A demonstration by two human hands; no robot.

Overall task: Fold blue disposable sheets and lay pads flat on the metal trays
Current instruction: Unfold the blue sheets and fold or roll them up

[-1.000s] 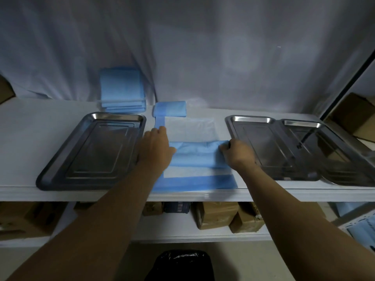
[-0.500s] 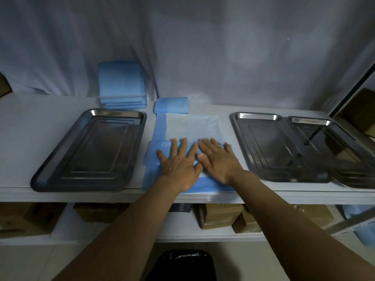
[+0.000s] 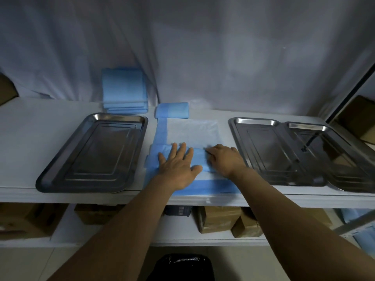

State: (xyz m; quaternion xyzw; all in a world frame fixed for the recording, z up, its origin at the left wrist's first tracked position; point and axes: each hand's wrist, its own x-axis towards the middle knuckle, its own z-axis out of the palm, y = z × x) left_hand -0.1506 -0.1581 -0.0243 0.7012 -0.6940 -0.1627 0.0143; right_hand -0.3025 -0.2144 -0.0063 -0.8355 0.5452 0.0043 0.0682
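- The folded blue sheet (image 3: 199, 159) lies across the near half of a white pad (image 3: 192, 131) with blue edges. The pad is spread flat on the shelf (image 3: 30, 138), between the trays.
- The left hand (image 3: 176, 165) presses flat on the sheet's left part, its fingers (image 3: 174, 148) straight and spread apart.
- The right hand (image 3: 226, 160) rests on the sheet's right end with its fingers (image 3: 212, 152) bent and close together. Whether they pinch the sheet or only press on it cannot be told.
- The left metal tray (image 3: 101, 151) sits just beside the pad's left edge.
- The right metal tray (image 3: 263, 151) sits just beside the pad's right edge, and a third tray (image 3: 345, 159) overlaps its far side.
- A small folded blue piece (image 3: 172, 110) sits at the pad's far edge.
- A stack of folded blue sheets (image 3: 123, 88) stands behind the left tray, against a white cloth backdrop (image 3: 203, 47).
- Cardboard boxes (image 3: 219, 219) sit on the lower shelf.
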